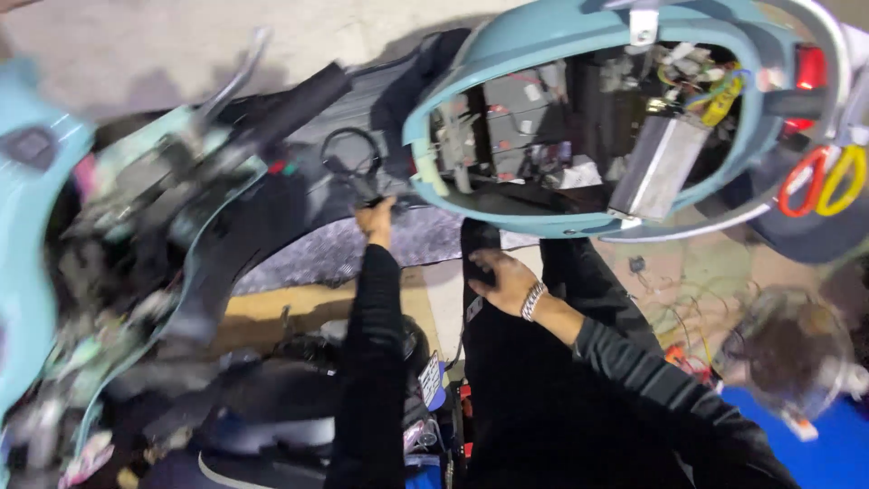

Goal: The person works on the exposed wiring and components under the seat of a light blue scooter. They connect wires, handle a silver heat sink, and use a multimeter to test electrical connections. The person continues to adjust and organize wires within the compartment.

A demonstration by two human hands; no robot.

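Head view: my left hand (376, 220) pinches the black cable loop (351, 154) at the scooter's footwell, keeping it taut; my right hand (498, 279) rests flat, fingers closed on nothing, below the open battery bay (543, 118).

The left hand (375, 220) grips black cabling (355, 163) on a pale blue scooter (534, 36); the right hand (503, 280) rests on a black knee (507, 362).
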